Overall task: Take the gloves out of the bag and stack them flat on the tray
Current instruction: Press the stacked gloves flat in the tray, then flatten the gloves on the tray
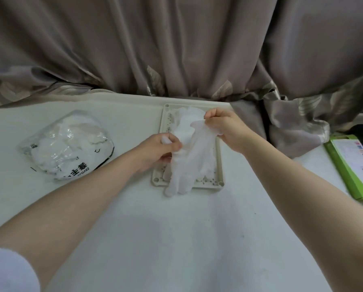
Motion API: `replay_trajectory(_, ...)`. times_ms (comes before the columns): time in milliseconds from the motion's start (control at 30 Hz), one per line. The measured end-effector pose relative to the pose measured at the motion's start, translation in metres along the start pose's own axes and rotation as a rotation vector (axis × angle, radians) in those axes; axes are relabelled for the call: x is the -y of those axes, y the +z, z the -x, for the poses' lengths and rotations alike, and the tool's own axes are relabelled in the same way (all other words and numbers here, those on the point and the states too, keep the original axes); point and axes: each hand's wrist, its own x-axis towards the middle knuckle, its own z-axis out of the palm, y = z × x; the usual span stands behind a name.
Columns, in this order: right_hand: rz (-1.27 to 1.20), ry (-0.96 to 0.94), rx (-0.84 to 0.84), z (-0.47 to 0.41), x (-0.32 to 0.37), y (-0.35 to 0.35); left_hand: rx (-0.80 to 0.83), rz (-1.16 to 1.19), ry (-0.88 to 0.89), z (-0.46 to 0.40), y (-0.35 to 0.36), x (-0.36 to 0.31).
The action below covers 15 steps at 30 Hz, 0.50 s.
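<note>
Gloves, thin and white, are lying along the tray, their fingertips hanging over its near rim onto the white bench. One glove is being stretched above the pile: the left hand is gripping its side, fingers curled round the material, while the right hand is pinching its cuff end at the far side. Both hands are therefore clamped on that glove, held a little apart. A pale sleeve is showing at the near left corner.

Left of the tray, the clear plastic bag is resting on the bench, bulging with more white gloves. Black print on it is facing away from the viewer, so it is reading upside down: large Chinese characters and small Latin letters too blurred to make out. At the right edge a green box with small coloured squares on its label is lying flat; its writing is unreadable. Behind everything, a grey-brown curtain with a leaf-patterned hem is draping onto the bench's far edge.
</note>
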Motion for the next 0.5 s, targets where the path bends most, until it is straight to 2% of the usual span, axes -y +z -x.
replay_trajectory(67,0.163,-0.035,-0.147,-0.018,-0.011,-0.004,-0.143,0.047,0.019,-0.012,-0.008,0.006)
replay_trajectory(167,0.295,-0.08,-0.215,-0.042,-0.024,-0.011,-0.215,0.063,0.013,-0.027,-0.012,0.012)
replay_trajectory(233,0.355,-0.088,-0.229,-0.055,-0.026,-0.014,-0.229,0.008,0.007,-0.034,-0.011,0.016)
replay_trajectory(367,0.403,-0.106,-0.326,-0.088,-0.027,-0.018,-0.26,-0.267,0.032,-0.057,-0.018,0.02)
replay_trajectory(500,0.327,-0.108,-0.395,-0.106,-0.027,-0.017,-0.179,-0.301,0.031,-0.074,-0.022,0.016)
